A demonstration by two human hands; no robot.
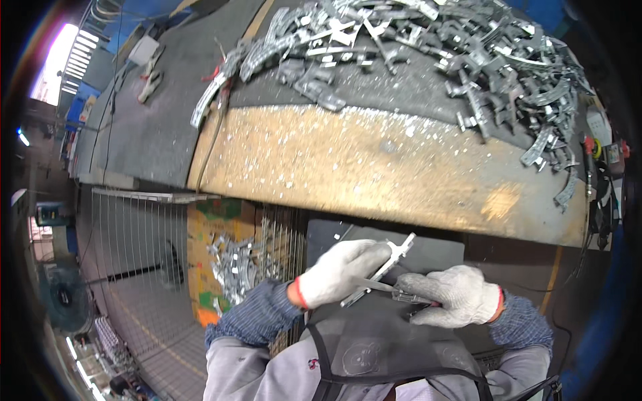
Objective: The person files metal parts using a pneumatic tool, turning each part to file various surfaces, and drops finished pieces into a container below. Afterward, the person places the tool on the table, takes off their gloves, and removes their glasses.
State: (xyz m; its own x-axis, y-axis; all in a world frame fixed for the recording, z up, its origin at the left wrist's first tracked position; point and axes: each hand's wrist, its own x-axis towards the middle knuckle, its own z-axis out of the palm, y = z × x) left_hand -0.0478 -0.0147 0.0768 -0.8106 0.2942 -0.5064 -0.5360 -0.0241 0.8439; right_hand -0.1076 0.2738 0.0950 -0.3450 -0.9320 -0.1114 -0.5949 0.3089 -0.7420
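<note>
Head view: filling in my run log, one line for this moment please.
left hand: holds flat silver metal bracket | right hand: holds thin metal tool against it | bench: heap of metal parts

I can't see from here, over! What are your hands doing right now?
Left hand grips a flat metal strip. Right hand holds a small tool against it. Pile of metal parts on the workbench beyond, nothing between.

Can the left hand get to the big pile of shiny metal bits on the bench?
Probably yes: nothing blocks the worn benchtop before the metal parts pile, but the left hand grips a metal strip.
</note>
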